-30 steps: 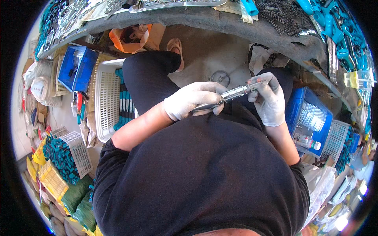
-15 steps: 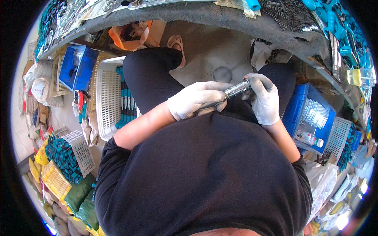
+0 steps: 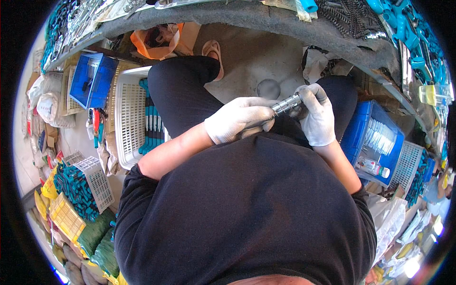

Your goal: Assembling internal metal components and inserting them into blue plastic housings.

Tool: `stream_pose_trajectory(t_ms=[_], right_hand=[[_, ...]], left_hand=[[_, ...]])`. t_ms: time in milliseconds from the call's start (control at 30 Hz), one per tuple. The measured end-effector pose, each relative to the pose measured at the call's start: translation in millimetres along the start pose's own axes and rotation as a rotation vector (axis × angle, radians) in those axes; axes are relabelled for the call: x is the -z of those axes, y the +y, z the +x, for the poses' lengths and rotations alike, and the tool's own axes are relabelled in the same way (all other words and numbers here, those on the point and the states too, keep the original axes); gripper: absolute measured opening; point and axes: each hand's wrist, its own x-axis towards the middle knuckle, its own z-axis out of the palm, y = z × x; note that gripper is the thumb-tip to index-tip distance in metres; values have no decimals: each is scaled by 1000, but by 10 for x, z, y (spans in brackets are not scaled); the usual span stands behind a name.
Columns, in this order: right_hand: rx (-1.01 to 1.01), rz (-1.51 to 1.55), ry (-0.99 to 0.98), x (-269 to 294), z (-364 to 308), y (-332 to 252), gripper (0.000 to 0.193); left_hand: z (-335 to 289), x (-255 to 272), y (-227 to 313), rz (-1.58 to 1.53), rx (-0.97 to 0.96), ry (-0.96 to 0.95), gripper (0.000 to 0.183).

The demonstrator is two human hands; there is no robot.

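Head view: shiny metal cylinder (image 3: 286, 105) with ring-like bands, held slantwise between both hands, above the lap, its right end higher in view. Could be a coil around a rod; too small to tell. Left hand (image 3: 241, 119), white-gloved: fingers pressed together, curled around the lower left end, most of that end hidden. Right hand (image 3: 317, 115), also gloved: thumb and fingers pinching the upper right end; exact fingertip contact can't be told.

Step in hand, judged from the grips: two-handed handling of the cylinder at its ends. Next move, my judgement: calls for a firm left grip, with the right pinch lined up along the same axis.

Outward: dark trousers (image 3: 181, 97) beneath; white basket (image 3: 127, 121) with teal-handled tools (image 3: 153, 118) at left; blue bin (image 3: 356, 126) at right, holding a bottle (image 3: 371, 166); bench (image 3: 232, 21) ahead, dark springs (image 3: 339, 15) on it.
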Motion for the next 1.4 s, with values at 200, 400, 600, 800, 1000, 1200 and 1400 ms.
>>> stream_pose_trajectory(t_ms=[200, 400, 600, 800, 1000, 1200, 1400], right_hand=[[54, -22, -11, -6, 30, 46, 11], [73, -7, -18, -104, 86, 48, 9], [129, -316, -37, -258, 327, -267, 16], [959, -1256, 56, -219, 1098, -988, 30], [844, -2242, 169, -473, 1665, -1188, 38], [1009, -1927, 309, -468, 1701, -1385, 35], [616, -968, 150, -597, 859, -1626, 31]], left_hand=[[-13, -1, 22, -25, -26, 6, 40], [-28, 51, 33, 15, -65, 38, 30], [-65, 191, 52, -124, -22, 85, 39], [-101, 285, 121, -287, -120, 98, 30], [-139, 362, 117, -346, -166, 133, 27], [-195, 389, 79, -369, -172, 154, 34], [-220, 380, 97, -423, -176, 118, 26]])
